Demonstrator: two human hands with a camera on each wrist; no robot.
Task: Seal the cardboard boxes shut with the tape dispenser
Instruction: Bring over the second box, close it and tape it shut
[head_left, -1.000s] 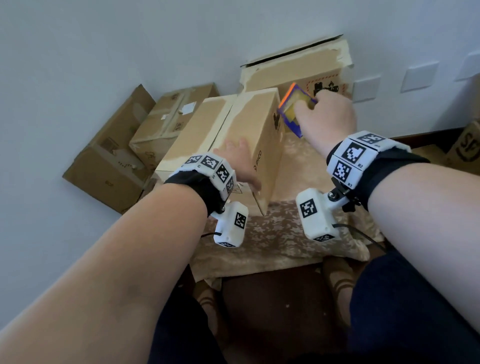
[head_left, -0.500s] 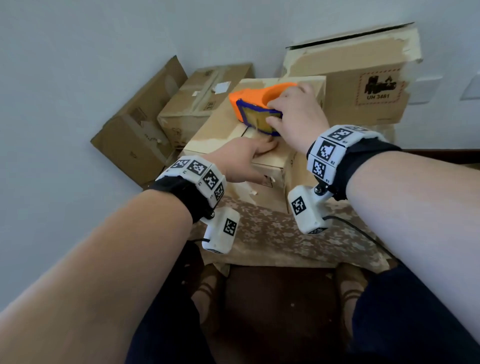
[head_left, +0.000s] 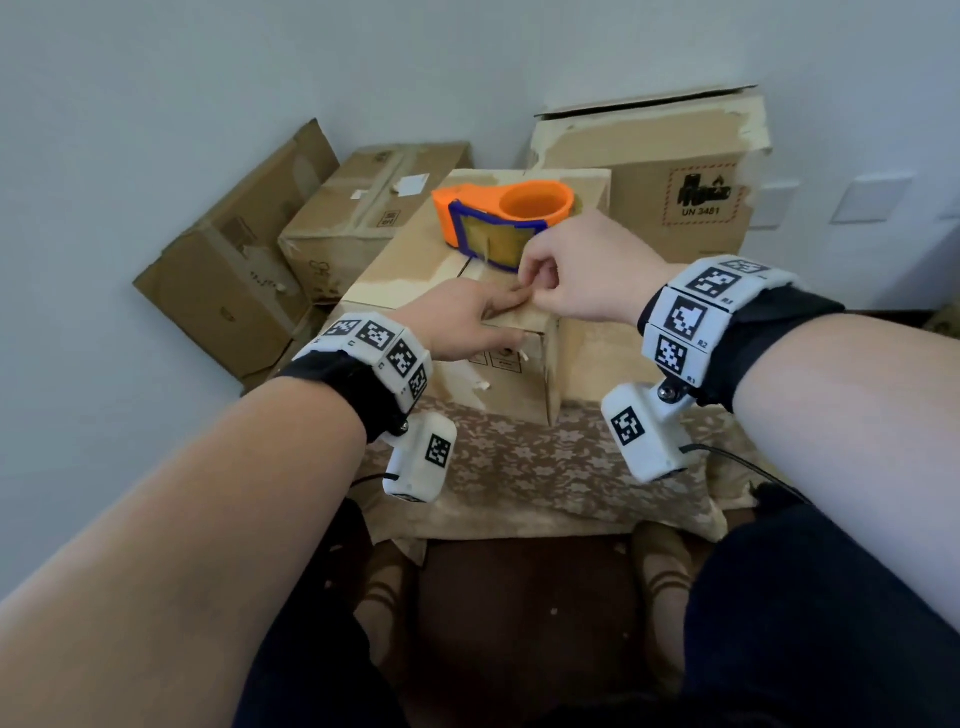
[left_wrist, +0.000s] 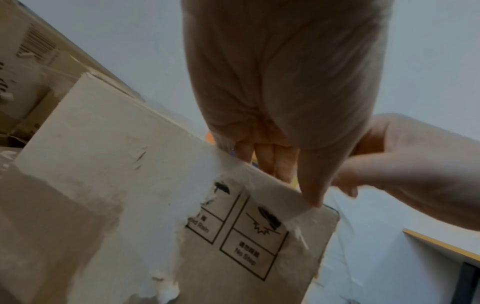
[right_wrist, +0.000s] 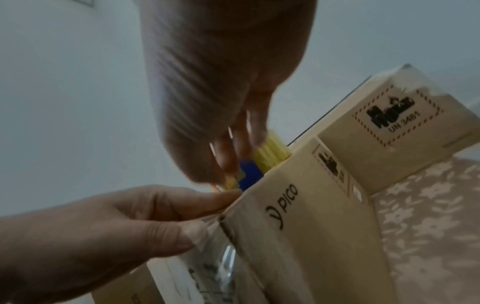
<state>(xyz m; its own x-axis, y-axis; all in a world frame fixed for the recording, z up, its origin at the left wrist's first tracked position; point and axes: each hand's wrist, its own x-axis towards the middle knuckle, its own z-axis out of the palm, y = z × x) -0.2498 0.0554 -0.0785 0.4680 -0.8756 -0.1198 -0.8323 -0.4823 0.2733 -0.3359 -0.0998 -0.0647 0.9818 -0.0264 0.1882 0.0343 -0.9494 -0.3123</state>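
Observation:
A worn cardboard box (head_left: 410, 260) stands on a cloth-covered table. The orange and blue tape dispenser (head_left: 511, 218) lies on the box's top, toward the far end. My left hand (head_left: 467, 325) rests flat on the near top edge, with its thumb (right_wrist: 192, 232) pressing the front face beside a shiny strip of clear tape (right_wrist: 227, 257). My right hand (head_left: 550, 283) is curled just in front of the dispenser's near end, thumb and forefinger pinching what looks like the tape end, right at my left fingertips. The right wrist view is blurred at the fingers.
A bigger box (head_left: 691, 197) with a UN 3481 label stands behind on the right, against the wall. Two more boxes (head_left: 363, 208) (head_left: 234, 260) lean at the left. The floral cloth (head_left: 535, 467) covers the table's near part; my knees are below.
My right hand carried the dispenser from beside the box onto its top, then slid back to the dispenser's near end. The left hand stayed on the box's near edge.

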